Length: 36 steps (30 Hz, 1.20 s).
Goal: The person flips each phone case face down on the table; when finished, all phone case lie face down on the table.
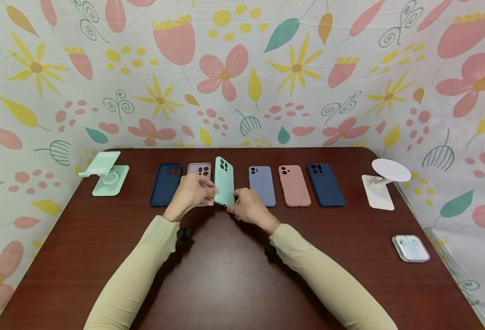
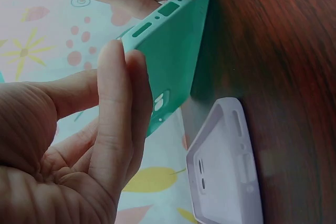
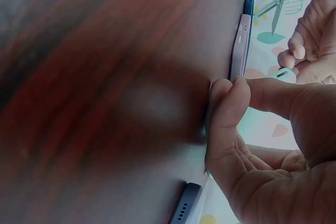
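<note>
Both hands hold a mint green phone case (image 1: 224, 182), tilted on its side with its left edge raised off the table. My left hand (image 1: 194, 191) pinches that raised edge near the lower end. At the lower right corner, my right hand (image 1: 248, 206) grips the case close to the tabletop. The left wrist view shows the hollow inside of the green case (image 2: 176, 51) and the port cutouts along its end. Beside it on the left lies a pale lilac phone case (image 2: 226, 166), hollow side up, partly hidden by my left hand in the head view.
A dark blue case (image 1: 164, 185) lies at the row's left. To the right are a lavender-blue case (image 1: 263, 185), a pink case (image 1: 295, 185) and another navy case (image 1: 327, 185). A green stand (image 1: 112, 181), a white stand (image 1: 378, 192) and boxed earphones (image 1: 410, 249) sit outward.
</note>
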Motion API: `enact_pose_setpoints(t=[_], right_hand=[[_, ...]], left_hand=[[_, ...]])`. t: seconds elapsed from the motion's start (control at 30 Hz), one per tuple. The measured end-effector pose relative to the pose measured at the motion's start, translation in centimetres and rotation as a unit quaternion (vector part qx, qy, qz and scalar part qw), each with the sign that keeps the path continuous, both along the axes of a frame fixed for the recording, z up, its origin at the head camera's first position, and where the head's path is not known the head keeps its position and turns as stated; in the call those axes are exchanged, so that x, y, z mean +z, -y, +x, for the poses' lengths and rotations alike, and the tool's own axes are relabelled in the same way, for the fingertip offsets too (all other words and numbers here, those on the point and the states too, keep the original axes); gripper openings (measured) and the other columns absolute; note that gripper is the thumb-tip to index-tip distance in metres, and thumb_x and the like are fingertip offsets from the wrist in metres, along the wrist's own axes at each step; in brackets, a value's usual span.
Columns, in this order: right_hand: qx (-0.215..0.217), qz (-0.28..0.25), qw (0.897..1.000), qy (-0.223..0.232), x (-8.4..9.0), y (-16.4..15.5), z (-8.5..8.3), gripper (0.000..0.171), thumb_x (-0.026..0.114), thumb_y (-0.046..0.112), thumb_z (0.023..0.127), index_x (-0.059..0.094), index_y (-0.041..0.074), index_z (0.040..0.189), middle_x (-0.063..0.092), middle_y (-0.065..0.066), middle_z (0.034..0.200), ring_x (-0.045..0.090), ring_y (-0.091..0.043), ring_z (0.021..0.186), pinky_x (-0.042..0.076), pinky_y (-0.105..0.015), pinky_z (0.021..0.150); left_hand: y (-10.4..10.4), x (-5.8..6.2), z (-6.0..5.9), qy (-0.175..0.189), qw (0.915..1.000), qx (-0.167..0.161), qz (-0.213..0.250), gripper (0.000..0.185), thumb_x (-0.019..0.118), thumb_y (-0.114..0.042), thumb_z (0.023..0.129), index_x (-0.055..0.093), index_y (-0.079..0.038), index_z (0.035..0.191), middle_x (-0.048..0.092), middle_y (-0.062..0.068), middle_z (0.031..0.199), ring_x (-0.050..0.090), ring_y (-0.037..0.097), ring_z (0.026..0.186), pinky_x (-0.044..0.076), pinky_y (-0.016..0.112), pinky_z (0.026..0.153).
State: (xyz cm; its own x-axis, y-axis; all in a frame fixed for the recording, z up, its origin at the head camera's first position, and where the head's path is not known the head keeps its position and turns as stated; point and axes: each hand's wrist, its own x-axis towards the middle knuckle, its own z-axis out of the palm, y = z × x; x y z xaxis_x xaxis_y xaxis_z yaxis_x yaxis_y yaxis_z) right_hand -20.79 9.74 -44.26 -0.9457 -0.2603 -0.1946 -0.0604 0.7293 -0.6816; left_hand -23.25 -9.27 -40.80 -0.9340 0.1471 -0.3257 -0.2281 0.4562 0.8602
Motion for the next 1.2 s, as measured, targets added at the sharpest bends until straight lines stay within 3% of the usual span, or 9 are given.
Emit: enact_pose_setpoints(t=[0.17, 0.57, 0.8, 0.97, 1.2], right_hand=[[-0.006, 0.008, 1.000, -0.004, 0.0, -0.2, 0.1, 0.016, 0.075, 0.014, 0.090, 0.067, 0.004, 0.101, 0.072, -0.003, 0.066, 0.067, -0.011, 0.054, 0.052, -0.023, 0.053], [-0.026, 0.019, 0.999, 0.000, 0.2, -0.7, 0.3, 0.014, 0.071, 0.011, 0.093, 0.066, 0.003, 0.102, 0.069, -0.005, 0.068, 0.065, -0.015, 0.055, 0.050, -0.024, 0.051], [-0.031, 0.031, 0.999, 0.000, 0.3, -0.8, 0.3, 0.010, 0.071, 0.011, 0.093, 0.065, 0.003, 0.095, 0.068, -0.006, 0.066, 0.064, -0.016, 0.054, 0.048, -0.024, 0.050], [-0.032, 0.041, 0.999, -0.006, 0.3, -0.8, 0.4, 0.009, 0.070, 0.010, 0.093, 0.065, 0.003, 0.094, 0.067, -0.007, 0.067, 0.063, -0.016, 0.054, 0.047, -0.024, 0.050], [-0.035, 0.061, 0.997, -0.024, 0.2, -0.9, 0.4, 0.010, 0.072, 0.013, 0.092, 0.065, 0.005, 0.092, 0.065, -0.006, 0.067, 0.060, -0.016, 0.055, 0.046, -0.024, 0.052]], left_hand=[[-0.1, -0.4, -0.1, -0.009, 0.9998, -0.005, -0.016, 0.014, 0.076, -0.015, 0.090, 0.073, -0.006, 0.100, 0.076, 0.014, 0.086, 0.076, 0.018, 0.064, 0.064, 0.041, 0.075], [-0.9, -1.8, -0.1, -0.048, 0.9959, -0.041, -0.066, 0.019, 0.073, -0.010, 0.091, 0.071, 0.001, 0.107, 0.073, 0.018, 0.102, 0.076, 0.015, 0.063, 0.064, 0.035, 0.071], [-1.8, -2.0, -0.1, -0.093, 0.9839, -0.054, -0.143, 0.017, 0.077, -0.013, 0.088, 0.075, -0.001, 0.099, 0.077, 0.016, 0.093, 0.075, 0.013, 0.060, 0.062, 0.027, 0.065], [-2.2, -2.1, -0.1, -0.089, 0.9789, -0.055, -0.175, 0.018, 0.078, -0.015, 0.087, 0.077, -0.002, 0.099, 0.078, 0.012, 0.086, 0.074, 0.012, 0.060, 0.061, 0.027, 0.066], [-2.5, -2.1, -0.1, -0.077, 0.9697, -0.080, -0.217, 0.016, 0.077, -0.015, 0.088, 0.077, -0.005, 0.075, 0.075, 0.008, 0.071, 0.073, 0.010, 0.058, 0.057, 0.024, 0.062]])
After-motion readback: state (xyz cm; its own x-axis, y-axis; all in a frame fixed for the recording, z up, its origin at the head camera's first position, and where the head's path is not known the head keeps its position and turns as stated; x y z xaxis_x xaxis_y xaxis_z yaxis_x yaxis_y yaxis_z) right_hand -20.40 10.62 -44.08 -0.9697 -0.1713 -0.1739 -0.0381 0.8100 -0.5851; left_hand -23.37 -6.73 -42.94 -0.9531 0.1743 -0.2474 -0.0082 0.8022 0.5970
